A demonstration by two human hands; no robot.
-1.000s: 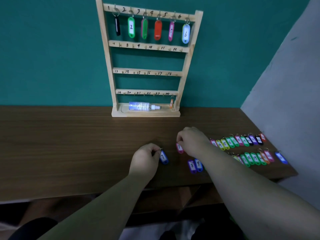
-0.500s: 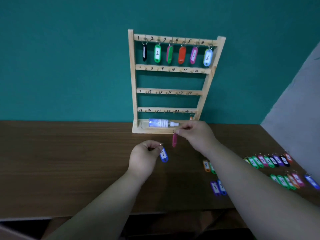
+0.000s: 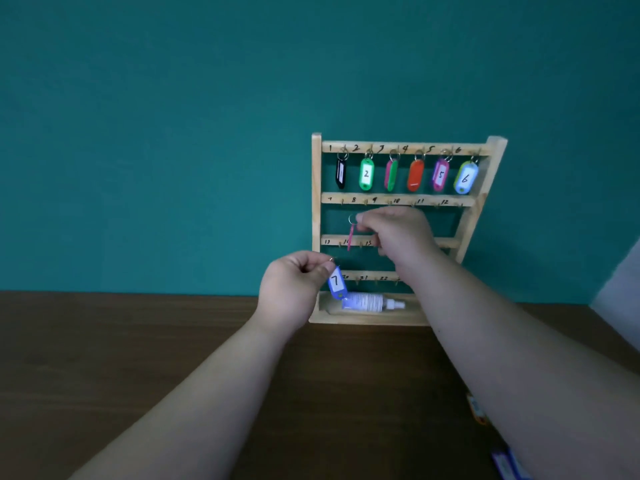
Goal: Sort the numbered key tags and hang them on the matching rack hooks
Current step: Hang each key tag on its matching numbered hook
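A wooden key rack stands on the table against the teal wall, its four rails marked with numbers. Tags 1 to 6 hang along the top rail. My right hand pinches the ring of a pink tag that hangs edge-on in front of the rack, just below the second rail. My left hand pinches the ring of a blue tag numbered 7, held low before the rack's left side.
A small white spray bottle lies in the rack's base tray. Loose tags lie on the brown table at the lower right: an orange one and blue ones, partly hidden by my right forearm. A grey wall rises at the right.
Both hands lifted their tags off the table and up to the rack. The right hand rose with the pink tag to the second rail; the view tilted upward.
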